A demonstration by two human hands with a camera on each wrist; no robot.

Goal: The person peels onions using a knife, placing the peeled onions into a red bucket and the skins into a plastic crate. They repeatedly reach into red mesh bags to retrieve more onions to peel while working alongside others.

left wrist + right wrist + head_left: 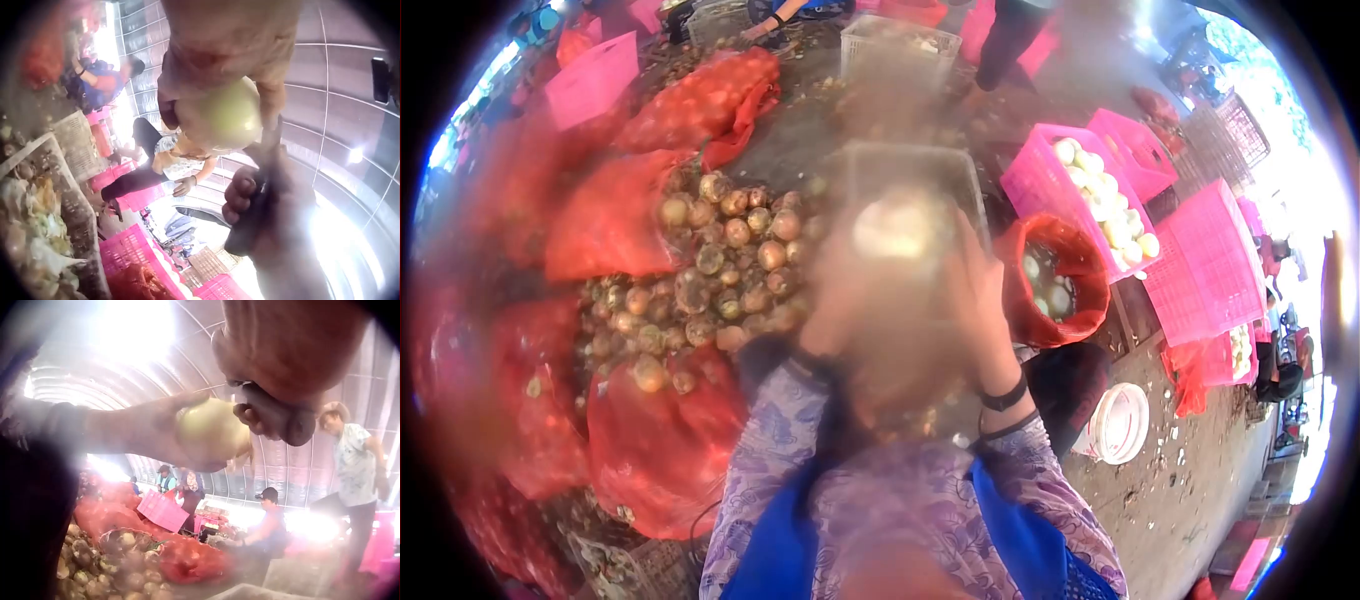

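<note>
A pale green-white peeled onion (231,119) is gripped in my left hand (225,44), its fingers curled over it. The right wrist view shows the same onion (215,431) with my left hand (150,428) around it from the left. My right hand (284,212) holds a small knife by its dark handle (247,222), with the thin blade close beside the onion. In the head view both hands meet over a clear plastic crate (910,155). Blur there hides the left fingers, while the right hand (980,285) shows at the onion's right side.
Unpeeled onions (730,240) lie heaped on the left among red mesh sacks (660,440). To the right stand a red-lined bucket (1055,230), a pink crate of peeled onions (1040,185) and a white bucket (1118,425). A crate of peelings (44,231) and other people (356,462) are nearby.
</note>
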